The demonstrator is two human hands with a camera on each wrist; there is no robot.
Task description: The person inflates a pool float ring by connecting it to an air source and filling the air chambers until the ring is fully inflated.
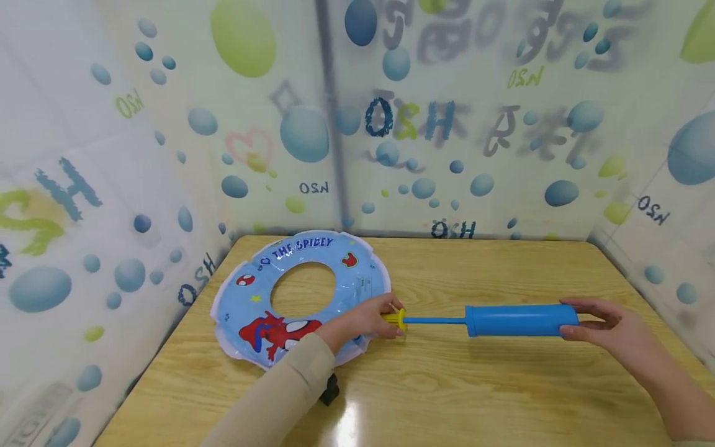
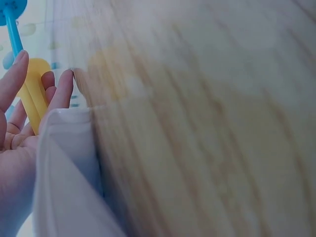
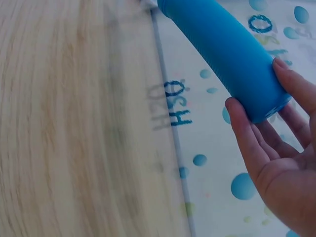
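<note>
A blue hand pump (image 1: 519, 320) is held level over the table in the head view, its thin rod pulled out to the left. My left hand (image 1: 368, 315) grips the yellow handle (image 2: 34, 91) at the rod's end. My right hand (image 1: 617, 326) holds the far end of the barrel between thumb and fingers; the right wrist view shows the fingertips around that barrel end (image 3: 256, 94). Behind and left of my left hand lies a light blue swim ring (image 1: 234, 310) with a red cartoon figure, looking partly puffed up. My left forearm covers part of its lower edge.
The wooden table (image 1: 447, 391) runs back to a patterned curtain (image 1: 413, 186) with blue and green drops. More of this curtain hangs at the left and right. A small black object (image 1: 331, 391) shows beneath my left sleeve.
</note>
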